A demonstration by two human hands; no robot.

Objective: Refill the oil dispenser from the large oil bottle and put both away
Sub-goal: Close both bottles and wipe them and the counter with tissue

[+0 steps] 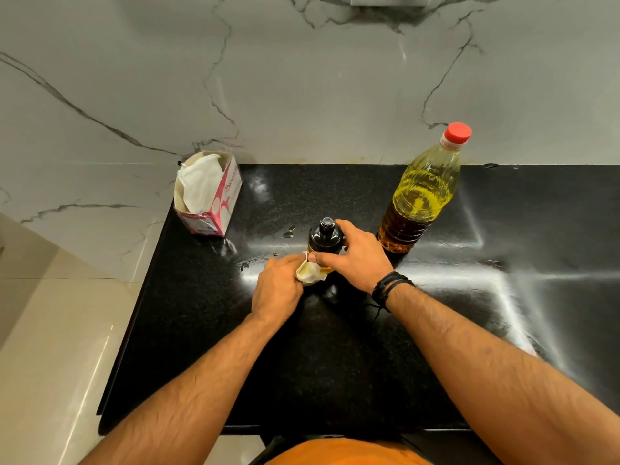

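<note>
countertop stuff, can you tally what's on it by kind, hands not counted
Bottles: 2, the large oil bottle with a red cap and the oil dispenser with a black top
Tissue boxes: 1, the tissue box
Loose tissues: 1, the tissue pressed against the dispenser by the left hand
Total: 4

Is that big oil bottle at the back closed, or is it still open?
Closed. The large oil bottle stands upright on the black counter with its red cap on, and neither hand touches it.
</note>
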